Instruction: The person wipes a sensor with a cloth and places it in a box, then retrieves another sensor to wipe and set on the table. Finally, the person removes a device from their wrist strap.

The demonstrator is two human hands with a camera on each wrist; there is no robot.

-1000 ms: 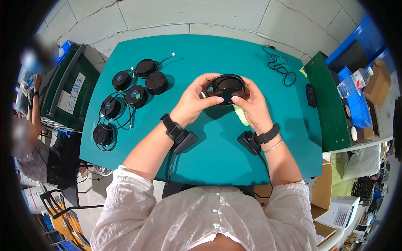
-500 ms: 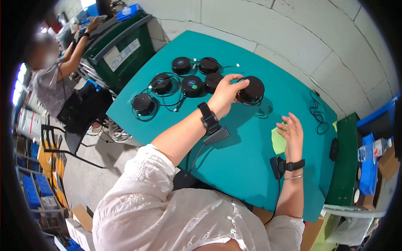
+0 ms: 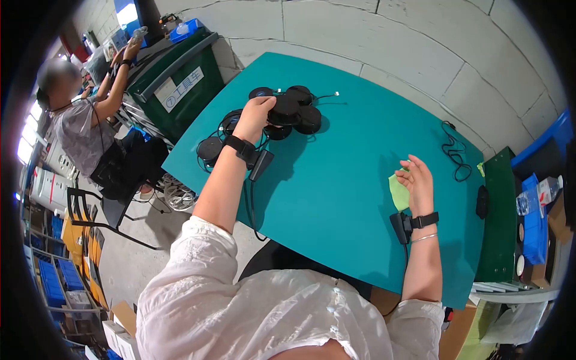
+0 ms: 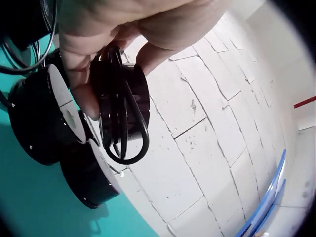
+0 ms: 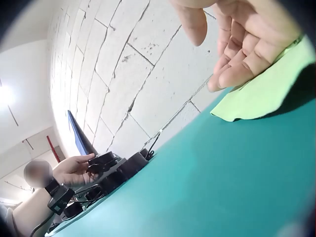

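My left hand [image 3: 254, 120] grips a round black device [image 3: 284, 110] above a group of similar devices at the table's left. In the left wrist view the fingers pinch that device [image 4: 138, 101], with its black cable looped round it, and two other devices stand beside and below it. My right hand [image 3: 418, 187] holds nothing; its fingers are loosely bent beside a light green cloth [image 3: 398, 193]. The right wrist view shows the same hand [image 5: 252, 44] over the cloth [image 5: 256, 98].
The green table [image 3: 348, 222] holds more black devices with cables at its left, a coiled black cable [image 3: 456, 153] at its right and a small black object [image 3: 482, 201]. A green bin [image 3: 180, 78] stands beyond the left edge. Another person [image 3: 84, 117] sits at the far left.
My left hand has carried the device leftward, over the other devices. Earlier both hands held it; the right one let go and has since stayed by the cloth. The head view has turned.
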